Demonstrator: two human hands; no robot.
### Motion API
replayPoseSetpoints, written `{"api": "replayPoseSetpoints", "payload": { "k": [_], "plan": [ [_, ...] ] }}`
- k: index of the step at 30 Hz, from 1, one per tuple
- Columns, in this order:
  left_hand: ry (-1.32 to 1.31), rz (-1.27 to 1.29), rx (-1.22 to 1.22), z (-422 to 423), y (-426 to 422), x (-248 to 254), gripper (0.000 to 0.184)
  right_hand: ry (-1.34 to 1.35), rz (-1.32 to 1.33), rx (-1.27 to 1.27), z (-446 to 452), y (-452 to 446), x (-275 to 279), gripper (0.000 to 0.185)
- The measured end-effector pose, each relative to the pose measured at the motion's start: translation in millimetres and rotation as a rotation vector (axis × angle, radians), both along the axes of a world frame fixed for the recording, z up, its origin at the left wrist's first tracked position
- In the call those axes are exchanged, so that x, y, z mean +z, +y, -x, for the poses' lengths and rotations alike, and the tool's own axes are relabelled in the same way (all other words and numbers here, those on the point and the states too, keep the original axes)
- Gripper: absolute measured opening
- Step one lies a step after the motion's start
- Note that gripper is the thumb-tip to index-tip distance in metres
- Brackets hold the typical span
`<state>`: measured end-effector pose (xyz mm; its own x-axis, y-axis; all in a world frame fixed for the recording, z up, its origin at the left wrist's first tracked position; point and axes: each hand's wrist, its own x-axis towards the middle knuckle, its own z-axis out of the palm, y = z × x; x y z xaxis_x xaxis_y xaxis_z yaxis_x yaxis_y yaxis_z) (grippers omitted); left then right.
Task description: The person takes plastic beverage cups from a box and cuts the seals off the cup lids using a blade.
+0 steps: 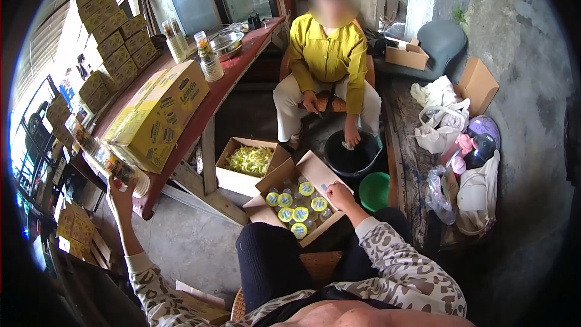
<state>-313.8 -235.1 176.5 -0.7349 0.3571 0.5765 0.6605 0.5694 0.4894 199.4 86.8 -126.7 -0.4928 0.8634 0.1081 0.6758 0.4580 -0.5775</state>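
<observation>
Left hand point(120, 197) has spread fingers by a clear, printed plastic cup stack point(110, 162) near the red wooden table point(162, 183); right hand point(339, 195)'s at a brown cardboard box point(316, 171), can't tell if pinching. Probably cup-grabbing; needs steady grip.

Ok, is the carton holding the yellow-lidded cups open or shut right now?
Open. The carton's flaps are spread outward, and the yellow-lidded cups inside are plainly visible from above.
</observation>
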Motion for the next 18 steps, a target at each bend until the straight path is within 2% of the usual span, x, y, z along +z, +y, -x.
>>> {"api": "replayPoseSetpoints", "payload": {
  "k": [4, 6, 9, 12, 13, 14, 15, 18],
  "plan": [
    [-0.034, 0.054, 0.002, -9.1, -1.7, 5.2, 0.089, 0.017, 0.036, -0.037, -1.8, -6.0, 1.9, 0.015],
    [0.15, -0.183, -0.048, -16.4, 3.6, 0.7, 0.088, 0.006, 0.036, -0.05, -3.5, -10.4, 3.3, 0.014],
    [0.333, -0.213, -0.062, -65.0, 12.3, 17.0, 0.071, -0.013, 0.028, -0.042, -8.6, -15.9, -1.6, 0.015],
    [0.447, -0.292, -0.212, -120.5, 36.3, 5.2, 0.054, -0.031, 0.046, -0.086, -10.2, -25.5, 9.0, 0.013],
    [0.432, -0.332, -0.279, -137.5, 49.2, -4.7, 0.047, -0.006, 0.067, -0.08, -11.1, -28.3, 9.7, 0.013],
    [0.25, -0.39, -0.428, -172.2, 63.1, -5.4, 0.043, 0.018, 0.087, -0.073, -12.2, -29.3, 10.9, 0.013],
    [0.448, -0.209, -0.474, -185.0, 70.4, -11.4, 0.04, 0.02, 0.083, -0.079, -12.5, -29.7, 12.1, 0.013],
    [0.168, -0.227, -0.715, -236.8, 109.6, -53.6, 0.033, 0.108, 0.062, -0.131, -13.7, -35.3, 4.9, 0.012]
  ]
}}
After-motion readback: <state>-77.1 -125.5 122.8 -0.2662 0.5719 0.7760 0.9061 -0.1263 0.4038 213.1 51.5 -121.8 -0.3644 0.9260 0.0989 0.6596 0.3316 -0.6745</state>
